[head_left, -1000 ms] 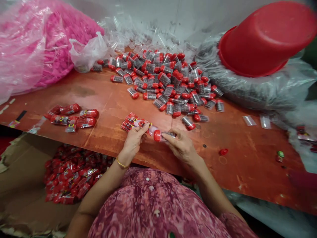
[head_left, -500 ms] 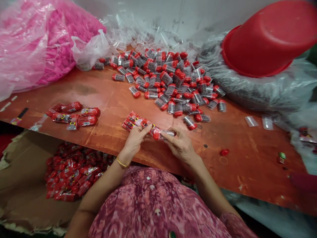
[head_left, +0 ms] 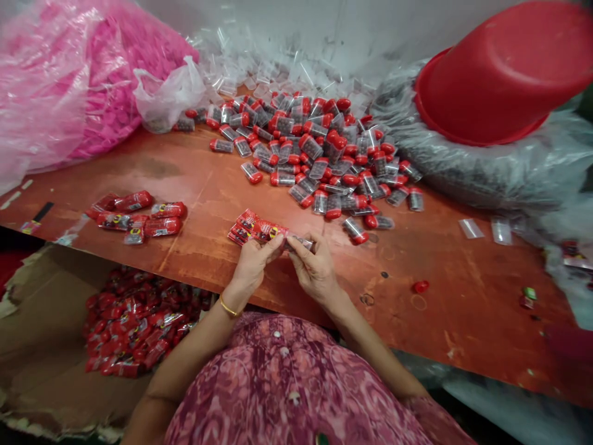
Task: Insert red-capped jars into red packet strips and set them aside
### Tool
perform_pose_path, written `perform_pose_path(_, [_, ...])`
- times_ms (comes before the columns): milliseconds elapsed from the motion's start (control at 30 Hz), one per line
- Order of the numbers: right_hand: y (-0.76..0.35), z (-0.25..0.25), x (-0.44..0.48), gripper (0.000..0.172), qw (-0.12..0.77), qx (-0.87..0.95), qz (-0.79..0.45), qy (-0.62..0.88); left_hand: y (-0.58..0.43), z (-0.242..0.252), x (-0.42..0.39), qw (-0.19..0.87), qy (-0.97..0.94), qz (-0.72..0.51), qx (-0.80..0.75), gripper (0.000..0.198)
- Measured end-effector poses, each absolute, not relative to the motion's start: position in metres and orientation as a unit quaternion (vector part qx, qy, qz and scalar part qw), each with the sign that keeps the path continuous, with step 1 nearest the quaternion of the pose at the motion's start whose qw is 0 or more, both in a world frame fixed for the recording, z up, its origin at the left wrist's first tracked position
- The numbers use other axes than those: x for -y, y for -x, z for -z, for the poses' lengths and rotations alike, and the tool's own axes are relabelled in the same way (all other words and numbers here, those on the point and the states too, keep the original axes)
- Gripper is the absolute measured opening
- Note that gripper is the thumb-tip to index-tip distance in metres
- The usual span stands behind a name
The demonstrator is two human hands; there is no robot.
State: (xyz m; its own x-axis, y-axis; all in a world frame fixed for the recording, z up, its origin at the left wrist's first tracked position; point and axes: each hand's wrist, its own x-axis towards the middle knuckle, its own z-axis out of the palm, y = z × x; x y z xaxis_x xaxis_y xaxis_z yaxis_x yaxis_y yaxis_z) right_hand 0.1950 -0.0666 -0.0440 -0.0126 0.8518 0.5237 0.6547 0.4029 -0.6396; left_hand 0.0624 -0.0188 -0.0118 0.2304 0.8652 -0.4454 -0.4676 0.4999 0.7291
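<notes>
My left hand [head_left: 252,262] pinches a red printed sleeve [head_left: 270,232] at the front of the brown table [head_left: 463,284]. My right hand [head_left: 314,269] holds a small clear tube with a red cap [head_left: 301,242] and has it pushed mostly into that sleeve. A small stack of flat red sleeves [head_left: 244,226] lies just beyond my left hand. A big heap of red-capped tubes [head_left: 315,148] covers the middle of the table. A few sleeved tubes [head_left: 139,216] lie at the left.
A cardboard box [head_left: 41,352] below the table edge holds several sleeved tubes [head_left: 134,327]. A pink plastic bag [head_left: 69,80] stands at the back left. An upturned red basin [head_left: 500,74] rests on a grey bag [head_left: 486,167] at the right. A loose red cap [head_left: 420,286] lies nearby.
My right hand has moved left toward my left hand, sliding the tube into the sleeve; its red cap, visible before, is now covered.
</notes>
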Motion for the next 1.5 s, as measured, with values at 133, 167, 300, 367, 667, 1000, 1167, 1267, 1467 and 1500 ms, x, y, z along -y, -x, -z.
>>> perform_pose_path(133, [-0.185, 0.044, 0.07, 0.044, 0.507, 0.611, -0.262, 0.549, -0.063, 0.017, 0.02, 0.716, -0.239, -0.489, -0.438, 0.031])
perform_pose_path(167, [-0.183, 0.045, 0.071, 0.041, 0.522, 0.577, -0.3, 0.552, -0.064, 0.018, 0.02, 0.713, -0.239, -0.493, -0.436, 0.032])
perform_pose_path(300, [-0.175, 0.047, 0.07, 0.036, 0.564, 0.501, -0.354, 0.552, -0.067, 0.018, 0.02, 0.719, -0.223, -0.503, -0.425, 0.034])
perform_pose_path(367, [-0.171, 0.047, 0.068, 0.036, 0.565, 0.506, -0.361, 0.542, -0.066, 0.014, 0.018, 0.72, -0.204, -0.512, -0.422, 0.033])
perform_pose_path(667, [-0.156, 0.054, 0.074, 0.035, 0.584, 0.488, -0.374, 0.529, -0.07, 0.009, 0.019, 0.718, -0.181, -0.515, -0.432, 0.033])
perform_pose_path(1000, [-0.145, 0.051, 0.072, 0.034, 0.613, 0.455, -0.366, 0.531, -0.073, 0.012, 0.03, 0.734, -0.146, -0.526, -0.403, 0.032])
perform_pose_path(1167, [-0.146, 0.055, 0.073, 0.032, 0.579, 0.498, -0.337, 0.55, -0.074, 0.018, 0.029, 0.726, -0.22, -0.497, -0.421, 0.021])
perform_pose_path(1267, [-0.149, 0.053, 0.072, 0.035, 0.596, 0.482, -0.353, 0.536, -0.069, 0.018, 0.029, 0.731, -0.256, -0.477, -0.415, 0.02])
perform_pose_path(1467, [-0.165, 0.047, 0.065, 0.048, 0.529, 0.545, -0.461, 0.459, -0.059, 0.01, 0.029, 0.771, -0.188, -0.459, -0.401, 0.025])
perform_pose_path(1500, [-0.165, 0.047, 0.063, 0.044, 0.529, 0.549, -0.441, 0.473, -0.059, 0.009, 0.03, 0.775, -0.188, -0.456, -0.395, 0.025])
